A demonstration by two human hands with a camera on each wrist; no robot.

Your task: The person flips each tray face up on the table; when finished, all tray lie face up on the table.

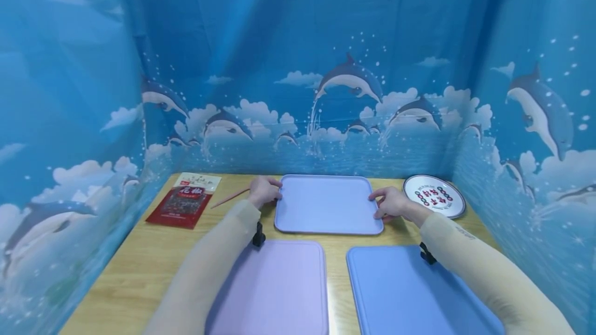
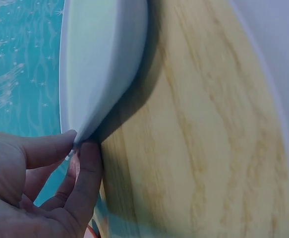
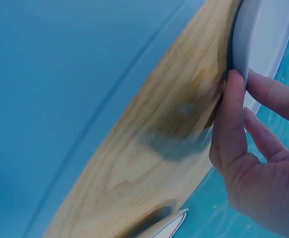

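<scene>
Cream fabric sleeves nearest, crossing over lilac flat rounded-corner tray on left and blue flat rounded-corner tray on right, those two side by side on light wood-grain table. Beyond them, pale lavender rectangular raised-rim tray, looks plastic. Left hand and right hand each pinch one short side, thumb above, fingers under rim; opposite-end grip probably keeps it level. Fully off table or not, can't tell. Thin brown stick runs up to left hand, contact unclear. Red-and-cream plastic packet farther left, white round dark-rimmed plate behind right hand, both seemingly set aside for room. Blue dolphin-print curtain at back
</scene>
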